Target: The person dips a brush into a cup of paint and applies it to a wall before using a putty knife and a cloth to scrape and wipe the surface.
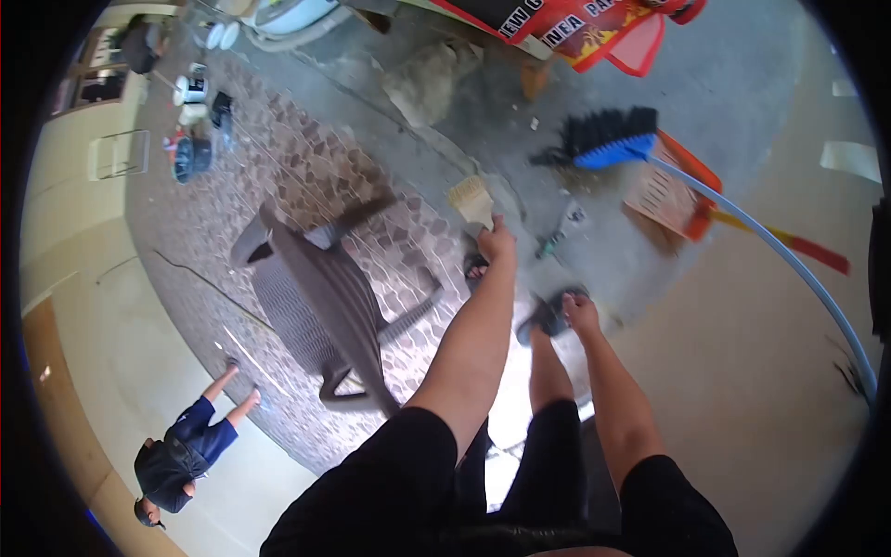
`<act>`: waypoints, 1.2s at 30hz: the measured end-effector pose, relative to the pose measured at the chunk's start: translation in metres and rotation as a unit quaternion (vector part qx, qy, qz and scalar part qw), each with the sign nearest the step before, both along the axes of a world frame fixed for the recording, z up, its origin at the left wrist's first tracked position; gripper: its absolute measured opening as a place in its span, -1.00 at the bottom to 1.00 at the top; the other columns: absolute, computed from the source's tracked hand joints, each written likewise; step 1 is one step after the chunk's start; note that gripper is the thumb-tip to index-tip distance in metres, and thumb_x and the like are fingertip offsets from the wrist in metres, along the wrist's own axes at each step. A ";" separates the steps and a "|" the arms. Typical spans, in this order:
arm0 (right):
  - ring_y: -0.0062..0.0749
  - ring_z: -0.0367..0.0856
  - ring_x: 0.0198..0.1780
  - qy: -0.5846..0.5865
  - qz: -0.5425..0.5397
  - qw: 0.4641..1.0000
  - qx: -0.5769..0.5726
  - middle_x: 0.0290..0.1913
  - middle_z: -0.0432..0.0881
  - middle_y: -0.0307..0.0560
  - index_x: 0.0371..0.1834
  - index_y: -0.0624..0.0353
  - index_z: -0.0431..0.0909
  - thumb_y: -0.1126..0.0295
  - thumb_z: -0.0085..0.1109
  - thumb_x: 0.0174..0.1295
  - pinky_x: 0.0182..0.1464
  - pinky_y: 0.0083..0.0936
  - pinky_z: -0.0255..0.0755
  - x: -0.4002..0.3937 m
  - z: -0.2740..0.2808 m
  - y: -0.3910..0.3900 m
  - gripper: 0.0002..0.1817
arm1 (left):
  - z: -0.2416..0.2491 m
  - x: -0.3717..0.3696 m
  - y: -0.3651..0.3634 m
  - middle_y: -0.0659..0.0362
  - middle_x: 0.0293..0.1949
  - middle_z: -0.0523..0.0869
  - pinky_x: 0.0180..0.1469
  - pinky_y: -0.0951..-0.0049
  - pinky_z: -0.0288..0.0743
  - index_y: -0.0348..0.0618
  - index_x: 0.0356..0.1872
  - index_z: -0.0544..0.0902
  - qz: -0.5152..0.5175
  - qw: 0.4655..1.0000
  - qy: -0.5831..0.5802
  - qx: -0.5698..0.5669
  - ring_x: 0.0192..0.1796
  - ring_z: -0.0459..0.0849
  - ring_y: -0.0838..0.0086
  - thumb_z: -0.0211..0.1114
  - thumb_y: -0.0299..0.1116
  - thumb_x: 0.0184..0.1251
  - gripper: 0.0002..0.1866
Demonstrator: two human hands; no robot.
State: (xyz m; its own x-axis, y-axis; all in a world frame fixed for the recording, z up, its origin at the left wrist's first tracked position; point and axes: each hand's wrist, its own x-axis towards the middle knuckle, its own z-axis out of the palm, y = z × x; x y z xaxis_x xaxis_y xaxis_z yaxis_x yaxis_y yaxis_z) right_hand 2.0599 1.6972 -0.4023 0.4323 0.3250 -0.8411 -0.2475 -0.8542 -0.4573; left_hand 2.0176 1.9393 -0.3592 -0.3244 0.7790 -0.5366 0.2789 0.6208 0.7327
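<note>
My left hand [498, 241] reaches forward with its fingers closed round the handle of a wide flat paintbrush [471, 199]. The brush has pale yellowish bristles and is held over the grey concrete floor, near the edge of the stone-patterned paving. My right hand [581, 313] hangs lower, above my dark shoe [549, 316]. Its fingers are curled in, and whether they hold anything small is hidden. Left of my left arm stands a brown plastic chair [316, 316] with a woven-pattern surface.
A broom [613, 144] with black bristles and an orange dustpan [670, 190] lie ahead on the right. Red printed packaging [585, 32] is at the top. Buckets [192, 158] stand far left. One person [176, 459] stands by the left wall; another person [141, 45] is farther back.
</note>
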 end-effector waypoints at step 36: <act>-0.06 0.43 -0.50 -0.230 0.090 0.942 0.225 -0.55 0.44 0.07 -0.37 0.23 0.35 0.35 0.19 0.07 -0.39 -0.30 0.31 0.004 0.063 -0.020 -0.77 | 0.111 0.057 0.084 0.05 -0.09 0.59 -0.41 0.57 0.40 -0.48 -0.09 0.49 0.082 0.956 -0.232 0.157 -0.18 0.57 0.41 0.13 -0.26 0.27 -0.61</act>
